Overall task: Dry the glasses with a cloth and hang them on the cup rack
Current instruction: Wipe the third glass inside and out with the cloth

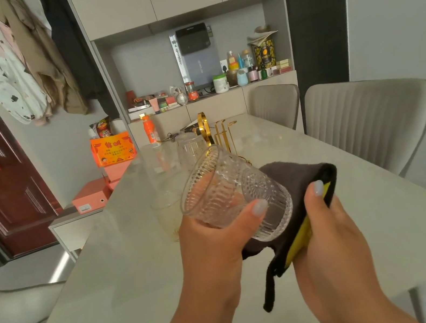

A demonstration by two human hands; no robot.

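My left hand [213,235] grips a ribbed clear glass [231,189], tilted with its mouth toward the upper left, above the table. My right hand [327,220] holds a dark grey cloth with a yellow side [295,183] against the glass's base. Behind them stands the gold cup rack [218,132] with one clear glass [190,146] upside down at its left side. Another clear glass [169,217] stands on the table just left of my left hand.
The pale table [129,275] reaches to the back, where an orange bottle [151,132] and small items lie. Two grey chairs [369,119] stand along the right side. Orange boxes [93,196] sit on a low bench at left.
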